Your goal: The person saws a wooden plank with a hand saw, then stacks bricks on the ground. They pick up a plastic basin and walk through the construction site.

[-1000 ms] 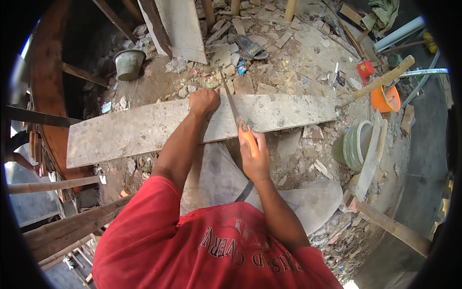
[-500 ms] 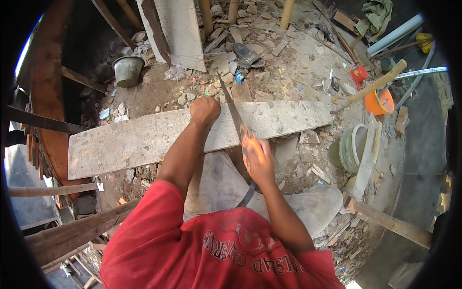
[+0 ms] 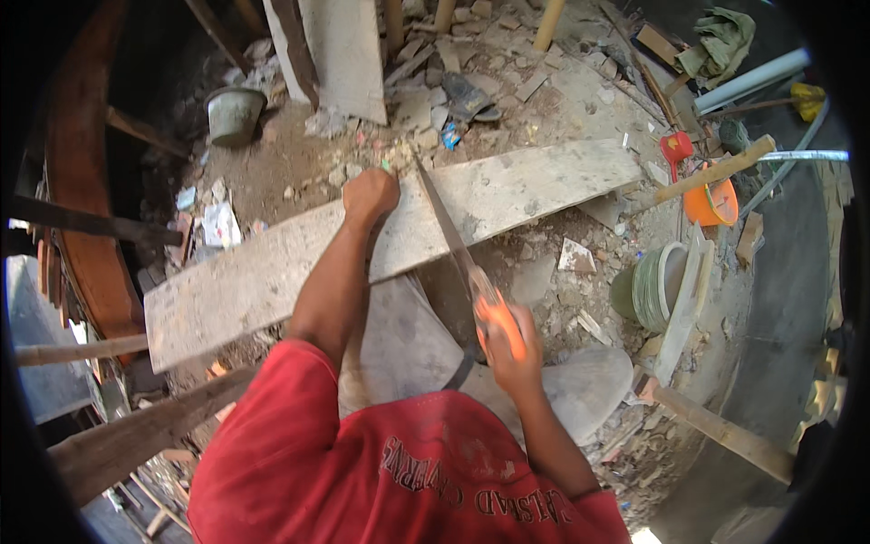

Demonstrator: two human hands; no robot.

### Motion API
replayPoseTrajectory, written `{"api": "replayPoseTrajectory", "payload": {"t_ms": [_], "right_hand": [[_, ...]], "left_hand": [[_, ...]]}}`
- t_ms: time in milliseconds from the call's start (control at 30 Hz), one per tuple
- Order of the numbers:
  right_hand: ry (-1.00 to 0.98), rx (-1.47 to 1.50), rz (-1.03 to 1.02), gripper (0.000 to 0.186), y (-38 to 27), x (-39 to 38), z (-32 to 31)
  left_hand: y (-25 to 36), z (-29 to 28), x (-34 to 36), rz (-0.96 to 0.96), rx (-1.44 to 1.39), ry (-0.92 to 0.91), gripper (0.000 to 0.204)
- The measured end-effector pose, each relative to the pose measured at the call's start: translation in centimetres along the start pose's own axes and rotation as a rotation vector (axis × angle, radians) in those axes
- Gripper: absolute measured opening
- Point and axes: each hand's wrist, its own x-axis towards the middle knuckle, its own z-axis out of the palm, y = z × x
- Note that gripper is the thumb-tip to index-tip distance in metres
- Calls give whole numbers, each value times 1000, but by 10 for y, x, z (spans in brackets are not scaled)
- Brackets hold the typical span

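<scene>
A long, pale, mortar-stained wooden board [image 3: 249, 281] lies slantwise before me, its right end farther away than its left. My left hand [image 3: 370, 193] is closed at the board's far edge, gripping it, with the fingertips hidden. Just to the right of that hand, the blade of a handsaw [image 3: 446, 225] crosses the board, its tip reaching past the far edge. My right hand [image 3: 515, 354] is wrapped round the saw's orange handle, on the near side of the board. Whether the teeth sit in a cut cannot be made out.
Rubble and scraps cover the ground. A grey bucket [image 3: 234, 118] stands at the far left, with a dark sandal [image 3: 468, 98] farther right. On the right are an orange bucket [image 3: 710, 201], a red dipper [image 3: 675, 148] and green-grey stacked buckets [image 3: 649, 288]. Wooden poles [image 3: 725, 433] flank me.
The board has swung, its right end moving away and its left end nearer. My right hand has drawn the saw back toward me and rightward. My left hand has shifted slightly left and away.
</scene>
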Motion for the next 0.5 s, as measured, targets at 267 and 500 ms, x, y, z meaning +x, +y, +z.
{"api": "replayPoseTrajectory", "payload": {"t_ms": [267,500], "right_hand": [[95,-66,10,39,-16,46,33],[112,124,80,43,12,-32,8]], "left_hand": [[20,9,2,131,46,-54,65],[4,10,0,196,95,-15,71]]}}
